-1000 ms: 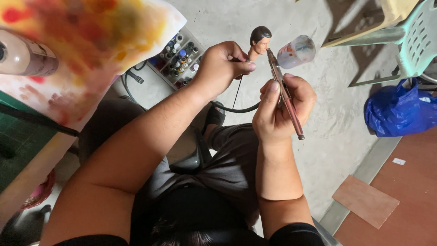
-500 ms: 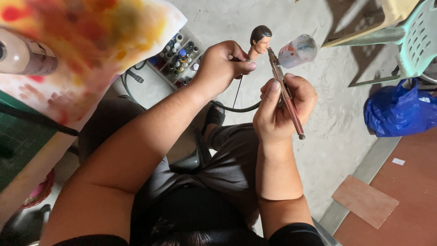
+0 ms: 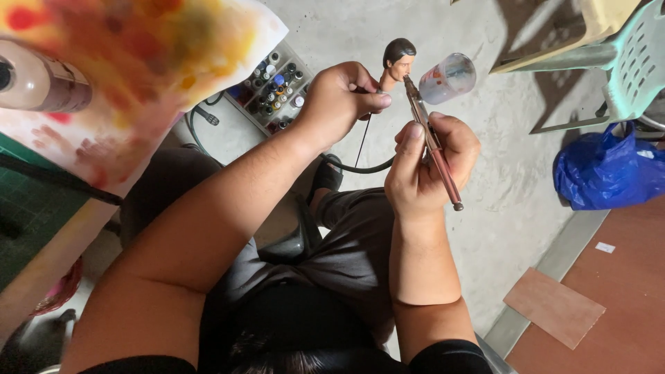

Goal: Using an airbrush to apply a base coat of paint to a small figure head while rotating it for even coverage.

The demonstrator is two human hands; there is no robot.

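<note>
My left hand (image 3: 341,99) grips the base of a small painted figure head (image 3: 397,61) with dark hair, holding it up in front of me. My right hand (image 3: 428,166) holds a slim metal airbrush (image 3: 433,145) like a pen, its tip almost touching the figure's face. A clear paint cup (image 3: 447,77) sticks out from the side of the airbrush near the tip. A dark hose (image 3: 353,166) curves down below my hands.
A paint-stained sheet of paper (image 3: 138,76) lies on a table at the left with a bottle (image 3: 38,86) on it. A tray of small paint bottles (image 3: 273,86) sits on the concrete floor. A blue plastic bag (image 3: 609,173) and a pale green chair (image 3: 630,62) stand at the right.
</note>
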